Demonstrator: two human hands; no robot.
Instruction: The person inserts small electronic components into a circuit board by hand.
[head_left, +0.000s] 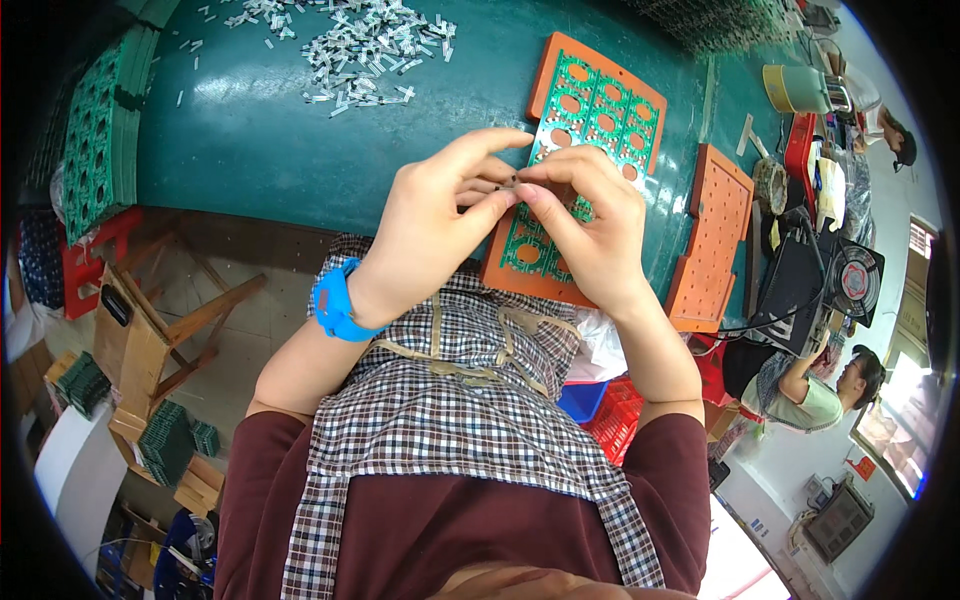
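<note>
My left hand [435, 210] and my right hand [598, 215] meet over the near edge of a green circuit board panel [591, 97]. Thumbs and fingertips of both are pinched together around a tiny piece with dark spots, too small to name. The panel has rows of round cutouts and lies on an orange-brown tray [548, 70]. My hands cover its middle. Beyond my left hand, a loose pile of small clear-and-white slender parts [365, 52] is spread over the green table [250, 130].
A second orange-brown tray [712, 232] with small holes lies to the right. Stacked green boards [105, 135] stand at the table's left end. A small fan [853, 282] and a pale green container [790, 90] are at the right, where another person [815, 395] sits.
</note>
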